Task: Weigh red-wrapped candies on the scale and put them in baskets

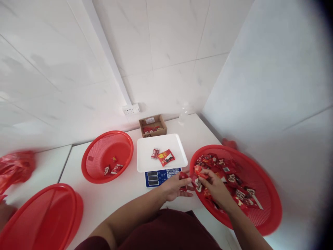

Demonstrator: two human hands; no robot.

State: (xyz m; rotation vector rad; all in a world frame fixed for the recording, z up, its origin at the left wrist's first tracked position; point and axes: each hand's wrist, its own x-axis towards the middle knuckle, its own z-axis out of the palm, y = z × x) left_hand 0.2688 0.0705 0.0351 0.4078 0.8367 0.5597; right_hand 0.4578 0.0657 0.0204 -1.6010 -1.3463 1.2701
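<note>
My left hand [174, 186] is closed around small red candy packets [183, 176], in front of the scale. Over the near left rim of a red plastic basket [270, 208], my right hand [216, 187] pinches a small red packet [199, 171] between thumb and fingers. Many red and brown wrapped sweets [240, 192] are heaped in that basket, some hidden by my right hand. A digital scale [153, 177] with a blue panel stands left of the basket. On its white tray [144, 152] lie a yellow-and-red packet [166, 157] and a smaller red packet [155, 153].
Left of the scale, a red basket [87, 159] contains a few packets. Behind the scale are a cardboard box [153, 130] with red packets and a clear bottle [183, 114]. Another red basket [75, 208], a red plastic bag [17, 166] and part of another person's hand [5, 213] appear at left.
</note>
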